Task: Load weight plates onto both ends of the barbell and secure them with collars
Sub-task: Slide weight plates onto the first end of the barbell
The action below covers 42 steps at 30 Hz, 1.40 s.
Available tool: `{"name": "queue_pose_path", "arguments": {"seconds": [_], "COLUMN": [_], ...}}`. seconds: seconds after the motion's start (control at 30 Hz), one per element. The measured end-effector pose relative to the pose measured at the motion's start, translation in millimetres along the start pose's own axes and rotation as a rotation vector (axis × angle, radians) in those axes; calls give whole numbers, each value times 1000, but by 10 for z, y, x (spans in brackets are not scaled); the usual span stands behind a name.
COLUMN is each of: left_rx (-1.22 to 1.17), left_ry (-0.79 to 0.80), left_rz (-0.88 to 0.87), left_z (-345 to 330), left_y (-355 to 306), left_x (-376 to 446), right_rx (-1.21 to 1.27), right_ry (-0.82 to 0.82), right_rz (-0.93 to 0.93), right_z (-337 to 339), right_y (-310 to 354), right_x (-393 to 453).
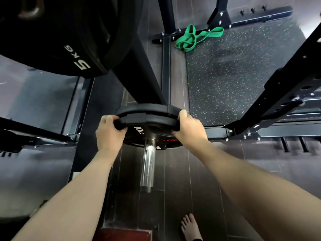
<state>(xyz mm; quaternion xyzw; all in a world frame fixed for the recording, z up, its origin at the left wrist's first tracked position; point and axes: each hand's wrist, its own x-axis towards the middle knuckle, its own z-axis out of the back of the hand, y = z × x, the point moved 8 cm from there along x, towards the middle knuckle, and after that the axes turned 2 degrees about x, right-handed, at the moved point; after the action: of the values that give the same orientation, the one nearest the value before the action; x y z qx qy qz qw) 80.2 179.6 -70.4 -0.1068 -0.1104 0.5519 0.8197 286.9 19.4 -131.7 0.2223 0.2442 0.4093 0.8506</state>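
Observation:
A black 10 kg weight plate point(139, 131) sits on the chrome barbell sleeve point(148, 164), which points toward me. Behind it a second black plate point(142, 109) is on the same sleeve. My left hand point(109, 133) grips the left rim of the front plate, fingers curled through its handle slot. On the right rim my right hand point(188, 129) holds the same plate. The bare end of the sleeve sticks out below the plates. No collar is in view.
A large black 5 kg plate point(69, 49) hangs at the upper left on a rack. Black rack posts point(284, 94) and base rails surround the speckled rubber mat point(234, 75). A green resistance band point(194, 38) lies at the rack's foot. A bare foot point(190, 226) stands at bottom right.

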Motion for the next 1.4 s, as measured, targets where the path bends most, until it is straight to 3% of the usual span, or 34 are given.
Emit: {"name": "queue_pose_path", "arguments": {"seconds": [0.33,0.53,0.77,0.93,1.1,1.4], "left_rx": [49,107,196,291,7,37], "left_ry": [23,42,95,190,189,359], "left_rz": [-92,-82,-137,-158,-29,-74], "left_z": [103,120,123,50,-58,-161], "left_y": [-37,-114,-112,-113,-47,-22], "left_x": [17,92,87,177,34,86], "right_rx": [-54,-3,-215,-118,80,180], "right_ry": [92,52,189,226,209,237], "right_rz": [81,16,190,152,75,3], "right_z": [-38,-123,-165,-155,-252,-368], "right_y": [19,-83,97,23,-103,-191], "right_x": [-80,-51,-45,78,0,-32]}}
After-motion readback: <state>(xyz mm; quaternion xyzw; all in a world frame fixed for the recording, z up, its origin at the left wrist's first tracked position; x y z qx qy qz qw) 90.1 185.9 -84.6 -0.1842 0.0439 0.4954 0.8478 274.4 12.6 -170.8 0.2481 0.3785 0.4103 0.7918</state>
